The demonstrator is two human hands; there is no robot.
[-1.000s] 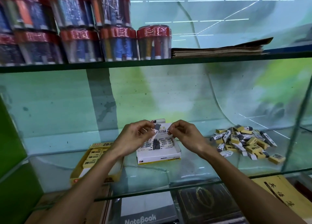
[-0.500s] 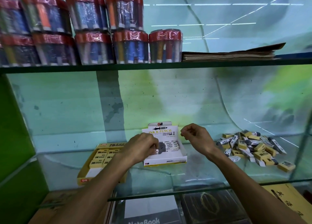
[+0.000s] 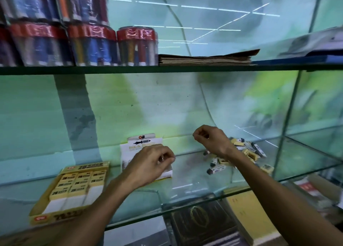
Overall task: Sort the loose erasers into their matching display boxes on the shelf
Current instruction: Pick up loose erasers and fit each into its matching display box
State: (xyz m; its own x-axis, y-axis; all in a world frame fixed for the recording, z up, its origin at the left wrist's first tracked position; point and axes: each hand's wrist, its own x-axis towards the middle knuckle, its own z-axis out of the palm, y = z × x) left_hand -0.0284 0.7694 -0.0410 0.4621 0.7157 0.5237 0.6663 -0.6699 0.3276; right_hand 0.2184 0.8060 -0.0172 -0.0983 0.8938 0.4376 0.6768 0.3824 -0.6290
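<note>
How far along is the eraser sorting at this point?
Partly done. The yellow box already holds rows of erasers. The left hand is curled over the white box; its contents are hidden. The right hand hovers, holding nothing visible. A loose pile remains unsorted.

The left hand hides most of the white display box.

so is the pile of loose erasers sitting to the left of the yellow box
No, the pile of loose erasers lies at the right of the glass shelf, while the yellow box sits at the far left.
</note>
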